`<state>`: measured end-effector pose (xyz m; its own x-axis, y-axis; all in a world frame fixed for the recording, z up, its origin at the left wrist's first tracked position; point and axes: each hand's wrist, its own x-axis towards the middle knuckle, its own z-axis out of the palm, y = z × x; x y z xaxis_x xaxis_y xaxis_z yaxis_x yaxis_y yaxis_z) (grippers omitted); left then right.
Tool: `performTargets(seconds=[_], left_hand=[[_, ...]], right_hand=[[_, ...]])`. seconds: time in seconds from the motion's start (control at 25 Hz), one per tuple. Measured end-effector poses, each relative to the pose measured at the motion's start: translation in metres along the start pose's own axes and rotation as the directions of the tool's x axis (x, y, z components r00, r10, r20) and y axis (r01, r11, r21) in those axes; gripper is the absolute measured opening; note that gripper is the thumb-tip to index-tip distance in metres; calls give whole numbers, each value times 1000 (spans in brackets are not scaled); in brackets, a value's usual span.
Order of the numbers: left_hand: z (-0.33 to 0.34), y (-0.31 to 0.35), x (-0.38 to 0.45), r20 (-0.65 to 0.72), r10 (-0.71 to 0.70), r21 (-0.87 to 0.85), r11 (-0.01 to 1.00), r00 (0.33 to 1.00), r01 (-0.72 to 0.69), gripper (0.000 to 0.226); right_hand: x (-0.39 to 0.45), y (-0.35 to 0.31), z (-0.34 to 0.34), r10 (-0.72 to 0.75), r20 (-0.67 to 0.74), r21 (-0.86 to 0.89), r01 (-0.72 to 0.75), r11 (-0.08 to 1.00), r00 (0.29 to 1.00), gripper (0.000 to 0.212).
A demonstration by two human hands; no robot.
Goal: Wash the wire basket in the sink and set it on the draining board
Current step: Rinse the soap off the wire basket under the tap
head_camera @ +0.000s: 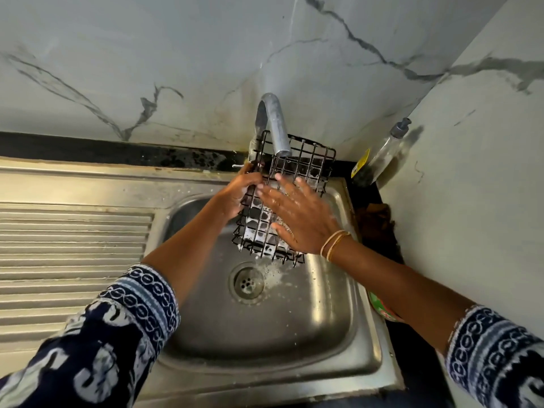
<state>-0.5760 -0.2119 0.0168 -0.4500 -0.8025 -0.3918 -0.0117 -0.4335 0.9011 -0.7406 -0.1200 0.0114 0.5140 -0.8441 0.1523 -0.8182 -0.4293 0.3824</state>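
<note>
Around the sink: soap bottle, tap, marble walls

A clear pump bottle (382,154) with a dark pump head and a yellow label leans in the corner where the two white, grey-veined marble walls (147,54) meet, on a black counter strip (88,150). A curved metal tap (275,125) rises from the back edge. A brown cloth (379,222) lies below the bottle, and a green and red packet (382,309) shows beside the right forearm.

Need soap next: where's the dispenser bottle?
Head view, far right: the soap bottle leans in the wall corner behind the sink, right of the wire basket.
</note>
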Motion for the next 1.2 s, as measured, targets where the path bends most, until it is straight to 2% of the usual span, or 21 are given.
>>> performTargets(seconds=[0.16, 0.24, 0.32, 0.44, 0.48, 0.52, 0.56, 0.6, 0.68, 0.72, 0.76, 0.8, 0.88, 0.92, 0.96, 1.04, 1.08, 1.12, 1.16, 1.2], left_hand=[[0, 2, 1, 7, -33, 6, 999, 999, 33, 114], [-10, -18, 16, 20, -14, -16, 1000, 1000, 14, 105], [-17, -27, 13, 26, 5, -16, 1000, 1000, -5, 91], [-22, -17, -21, -24, 14, -17, 1000, 1000, -15, 74], [-24, -15, -29, -26, 11, -44, 999, 1000, -13, 73], [-28, -18, -31, -33, 10, -74, 997, 999, -12, 70], [-28, -22, -32, -30, 6, -100, 995, 1000, -9, 64], [-25, -26, -33, -31, -3, -115, 993, 1000, 0, 60], [-16, -33, -33, -60, -18, -125, 992, 998, 11, 63], [-11, -35, -34, -81, -9, -140, 990, 997, -3, 66], [-7, -39, -35, -100, 11, -160, 987, 995, -28, 70], [-7, -43, -36, -124, 17, -186, 982, 992, -40, 71], [-13, -50, -38, -182, 8, -266, 962, 983, -57, 63], [-16, -53, -40, -217, -8, -298, 953, 976, -58, 58], [-17, -51, -42, -252, -29, -328, 943, 967, -57, 56], [-14, -46, -44, -304, -58, -367, 928, 951, -60, 52], [-14, -44, -44, -317, -70, -382, 922, 946, -59, 48], [-16, -40, -44, -305, -70, -411, 909, 950, -65, 49], [-21, -39, -43, -266, -62, -455, 888, 962, -69, 60], [-26, -38, -43, -235, -74, -493, 868, 969, -53, 78]], right_hand=[[9, 13, -13, 258, -97, 29, -257, 966, 961, 72], [14, 9, -15, 316, -91, 65, -311, 948, 944, 73], [14, -3, -8, 255, -72, 77, -249, 965, 964, 74], [3, -3, 2, 16, -59, 26, -15, 1000, 998, 71], [4, 7, 3, 4, -76, 14, -3, 1000, 997, 69], [9, 16, 3, 65, -98, 31, -62, 998, 993, 67], [16, 21, 3, 196, -125, 90, -186, 978, 973, 65], [25, 20, 3, 363, -144, 180, -336, 924, 921, 65], [46, -1, -4, 661, -103, 394, -580, 713, 743, 65], [58, -16, -8, 751, -60, 477, -642, 601, 658, 64], [69, -28, -13, 790, -31, 524, -663, 534, 612, 63], [75, -35, -15, 781, -39, 543, -643, 540, 623, 62], [78, -30, -14, 658, -129, 506, -522, 687, 742, 61], [76, -23, -10, 630, -164, 486, -493, 722, 759, 62], [75, -17, -4, 664, -163, 492, -523, 696, 729, 62], [74, -24, -4, 789, -67, 557, -633, 537, 611, 63], [73, -38, -7, 785, -19, 564, -642, 519, 619, 64], [71, -53, -9, 702, -34, 548, -574, 608, 711, 66], [64, -64, -8, 555, -88, 506, -443, 740, 827, 67], [55, -64, -6, 405, -125, 460, -309, 833, 906, 66]])
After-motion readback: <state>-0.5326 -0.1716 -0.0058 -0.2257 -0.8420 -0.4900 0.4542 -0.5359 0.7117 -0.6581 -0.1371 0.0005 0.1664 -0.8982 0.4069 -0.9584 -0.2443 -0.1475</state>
